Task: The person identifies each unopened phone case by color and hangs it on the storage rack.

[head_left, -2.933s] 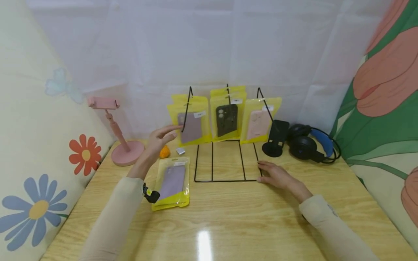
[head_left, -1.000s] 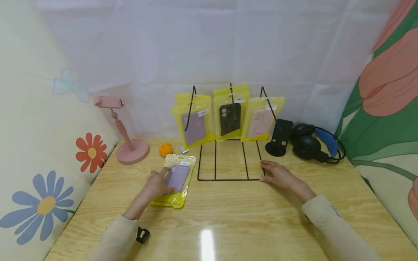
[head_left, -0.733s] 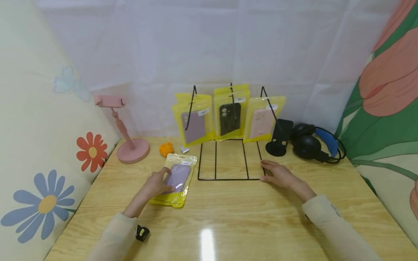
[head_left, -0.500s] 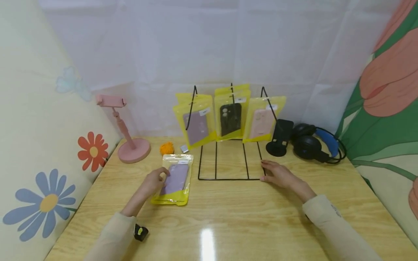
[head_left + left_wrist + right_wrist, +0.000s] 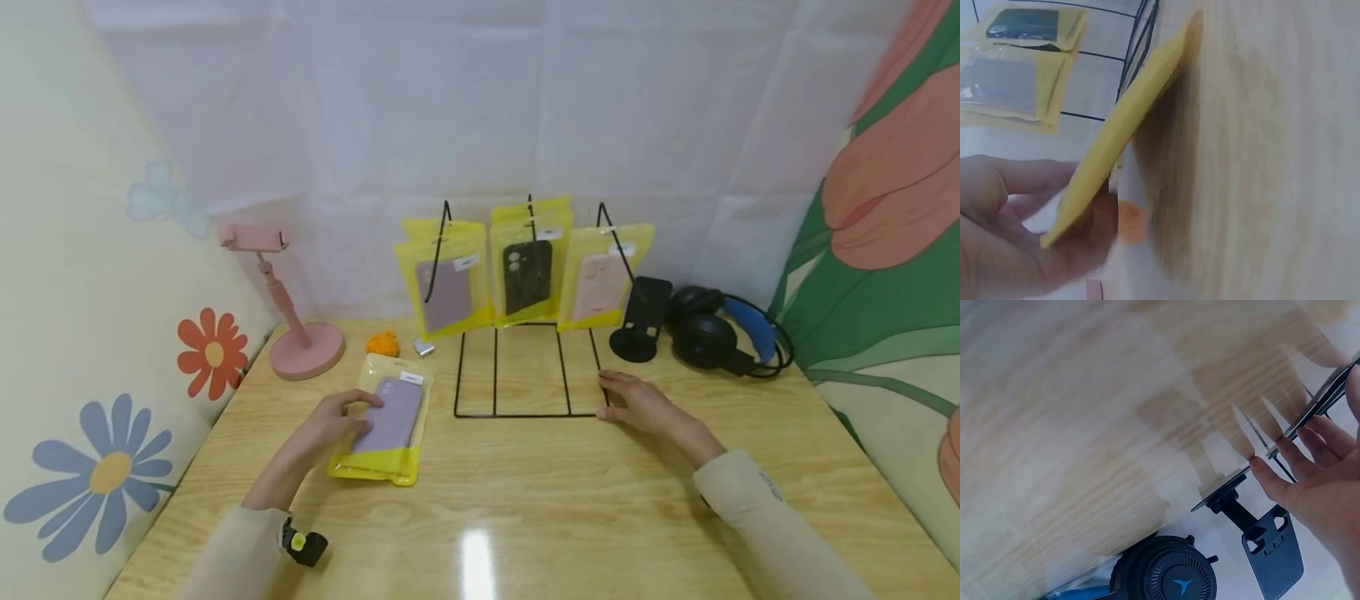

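Observation:
My left hand (image 5: 330,422) grips the left side of a yellow, clear-fronted pouch (image 5: 385,463) with a lilac phone case inside. In the left wrist view the pouch (image 5: 1113,134) slants, its gripped side raised off the wood and its other side down at the table. Fingers and thumb lie on opposite faces of it. My right hand (image 5: 641,406) rests at the right front corner of a black wire display rack (image 5: 525,415), fingertips touching its base bar. Similar pouches hang from the rack's prongs: a lilac case (image 5: 448,304), a black case (image 5: 527,279) and a pink case (image 5: 600,287).
A pink phone stand (image 5: 306,350) is at the back left. Behind the gripped pouch lie an orange fuzzy ball (image 5: 382,343) and a small silver block (image 5: 423,347). Right of the rack stand a black phone holder (image 5: 643,317) and a headset (image 5: 705,337).
My left hand has come down from the hanging lilac pouch to the pouch on the table and gripped it. That pouch has shifted left and tilted. My right hand has stayed at the rack.

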A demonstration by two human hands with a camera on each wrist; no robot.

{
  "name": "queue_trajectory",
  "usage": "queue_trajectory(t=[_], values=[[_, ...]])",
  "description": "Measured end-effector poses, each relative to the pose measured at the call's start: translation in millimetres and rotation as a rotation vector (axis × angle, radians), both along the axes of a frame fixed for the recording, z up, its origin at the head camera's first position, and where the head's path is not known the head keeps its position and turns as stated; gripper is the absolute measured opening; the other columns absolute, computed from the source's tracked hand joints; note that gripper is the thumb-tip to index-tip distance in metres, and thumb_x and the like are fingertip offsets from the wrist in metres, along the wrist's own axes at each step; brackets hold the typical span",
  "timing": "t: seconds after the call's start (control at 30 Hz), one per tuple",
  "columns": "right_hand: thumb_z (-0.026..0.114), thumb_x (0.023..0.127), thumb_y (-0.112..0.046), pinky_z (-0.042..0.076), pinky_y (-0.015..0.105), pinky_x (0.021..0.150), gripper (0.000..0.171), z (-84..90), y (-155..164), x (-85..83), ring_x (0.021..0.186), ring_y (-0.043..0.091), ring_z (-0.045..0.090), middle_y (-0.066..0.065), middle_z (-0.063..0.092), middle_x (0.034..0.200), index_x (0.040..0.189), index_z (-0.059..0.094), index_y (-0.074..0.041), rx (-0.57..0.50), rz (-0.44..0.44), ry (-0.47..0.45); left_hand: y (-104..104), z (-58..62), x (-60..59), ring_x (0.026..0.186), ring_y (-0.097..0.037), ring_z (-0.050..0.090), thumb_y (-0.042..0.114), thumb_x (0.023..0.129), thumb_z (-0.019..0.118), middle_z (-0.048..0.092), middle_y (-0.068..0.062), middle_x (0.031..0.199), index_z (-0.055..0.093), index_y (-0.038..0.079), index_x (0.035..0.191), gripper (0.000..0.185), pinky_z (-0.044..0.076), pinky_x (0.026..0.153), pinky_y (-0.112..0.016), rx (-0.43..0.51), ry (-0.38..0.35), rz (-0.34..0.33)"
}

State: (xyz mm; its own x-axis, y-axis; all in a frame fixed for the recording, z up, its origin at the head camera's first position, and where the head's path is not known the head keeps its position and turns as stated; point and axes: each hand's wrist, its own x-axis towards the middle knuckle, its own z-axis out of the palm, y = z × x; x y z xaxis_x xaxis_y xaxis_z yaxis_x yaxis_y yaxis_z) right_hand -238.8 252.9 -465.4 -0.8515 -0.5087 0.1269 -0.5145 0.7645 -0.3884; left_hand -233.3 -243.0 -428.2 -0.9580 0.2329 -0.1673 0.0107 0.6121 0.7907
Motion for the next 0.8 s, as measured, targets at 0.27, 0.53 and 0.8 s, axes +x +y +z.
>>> queue_trajectory(t=[0.27, 0.53, 0.8], values=[[0.068, 0.090, -0.024, 0.037, 0.058, 0.101, 0.060, 2.0, 0.1, 2.2, 0.127, 0.046, 0.042, 0.030, 0.044, 0.140, 0.132, 0.049, 0.014, 0.003, 0.002, 0.006, 6.4, 10.7, 23.4, 0.097, -0.023, 0.054, 0.002, 0.088, 0.067, 0.060, -0.016, 0.126, 0.067, 0.005, 0.118, 0.031, 0.049, 0.078, -0.033, 0.201, 0.225, -0.118], [0.069, 0.090, -0.023, 0.037, 0.058, 0.101, 0.060, 0.5, -0.6, 2.4, 0.127, 0.047, 0.043, 0.031, 0.044, 0.140, 0.133, 0.048, 0.013, 0.004, 0.007, 0.003, 22.9, 31.3, 44.2, 0.072, -0.011, 0.049, -0.004, 0.086, 0.068, 0.065, 0.002, 0.099, 0.071, 0.006, 0.110, 0.027, 0.045, 0.059, -0.022, 0.337, 0.453, -0.232], [0.069, 0.090, -0.022, 0.037, 0.058, 0.101, 0.059, -0.8, -1.3, 3.3, 0.126, 0.047, 0.043, 0.030, 0.045, 0.139, 0.132, 0.049, 0.013, -0.007, 0.002, 0.021, 38.9, 46.2, 40.9, 0.061, -0.013, 0.037, 0.002, 0.084, 0.072, 0.059, 0.005, 0.089, 0.072, 0.009, 0.110, 0.027, 0.034, 0.050, -0.026, 0.348, 0.519, -0.176]])
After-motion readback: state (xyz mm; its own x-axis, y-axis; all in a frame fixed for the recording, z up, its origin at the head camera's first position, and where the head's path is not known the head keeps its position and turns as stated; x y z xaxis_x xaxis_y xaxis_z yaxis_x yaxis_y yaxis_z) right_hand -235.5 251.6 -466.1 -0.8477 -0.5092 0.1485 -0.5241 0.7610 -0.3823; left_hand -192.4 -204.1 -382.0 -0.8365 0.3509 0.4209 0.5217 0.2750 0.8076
